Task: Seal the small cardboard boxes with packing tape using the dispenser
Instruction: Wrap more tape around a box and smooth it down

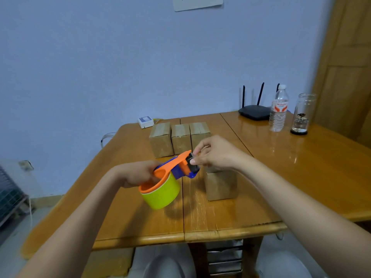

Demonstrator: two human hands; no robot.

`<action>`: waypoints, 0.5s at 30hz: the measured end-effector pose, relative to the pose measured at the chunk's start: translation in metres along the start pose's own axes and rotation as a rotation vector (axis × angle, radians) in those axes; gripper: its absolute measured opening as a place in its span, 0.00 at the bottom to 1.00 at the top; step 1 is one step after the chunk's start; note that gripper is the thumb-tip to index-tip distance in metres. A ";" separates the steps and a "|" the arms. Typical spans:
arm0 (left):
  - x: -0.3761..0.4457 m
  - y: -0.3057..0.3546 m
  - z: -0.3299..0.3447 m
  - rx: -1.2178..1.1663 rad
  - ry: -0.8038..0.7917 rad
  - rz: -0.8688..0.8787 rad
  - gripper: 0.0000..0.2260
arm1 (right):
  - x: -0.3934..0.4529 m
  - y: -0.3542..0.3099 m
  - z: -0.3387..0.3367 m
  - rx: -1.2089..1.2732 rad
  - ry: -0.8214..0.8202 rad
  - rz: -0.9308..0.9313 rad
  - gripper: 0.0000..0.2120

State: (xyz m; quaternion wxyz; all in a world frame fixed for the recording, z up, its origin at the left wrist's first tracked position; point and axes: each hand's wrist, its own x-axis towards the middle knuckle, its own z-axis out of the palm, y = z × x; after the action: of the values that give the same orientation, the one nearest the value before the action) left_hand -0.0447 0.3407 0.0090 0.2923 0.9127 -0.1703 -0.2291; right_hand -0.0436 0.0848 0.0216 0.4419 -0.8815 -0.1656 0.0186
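My left hand (138, 173) grips the orange and blue tape dispenser (176, 167) by its handle and holds it above the wooden table (140, 227). A yellow-green tape roll (162, 194) sits in it. My right hand (216, 153) pinches at the dispenser's front end, where the tape edge comes out. One small cardboard box (220, 184) stands just below and right of my right hand, partly hidden by it. Three more small boxes (179, 138) stand in a row farther back.
A black router (254, 111), a plastic water bottle (279, 111) and a glass jar (302, 114) stand at the table's far right. A small white box (145, 121) lies at the far edge. A wooden door (349, 57) is on the right.
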 end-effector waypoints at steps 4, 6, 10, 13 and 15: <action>-0.001 -0.002 0.002 -0.034 -0.026 -0.006 0.10 | -0.006 0.002 0.000 0.089 -0.016 0.018 0.10; 0.000 -0.004 0.002 -0.033 -0.032 -0.011 0.11 | -0.009 0.003 -0.001 0.109 0.012 0.020 0.09; 0.000 -0.003 0.003 -0.037 -0.097 -0.007 0.14 | -0.012 0.001 -0.004 0.096 -0.022 0.031 0.05; -0.001 -0.003 0.002 -0.039 -0.143 -0.006 0.14 | -0.015 -0.001 -0.006 0.172 -0.072 0.042 0.05; -0.001 -0.005 0.001 -0.050 -0.162 -0.009 0.14 | -0.017 -0.004 -0.008 0.180 -0.087 0.031 0.05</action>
State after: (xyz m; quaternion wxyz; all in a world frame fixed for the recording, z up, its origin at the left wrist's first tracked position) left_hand -0.0453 0.3443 0.0053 0.2992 0.8844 -0.1835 -0.3075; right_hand -0.0591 0.0756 0.0275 0.5114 -0.8390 -0.1685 0.0785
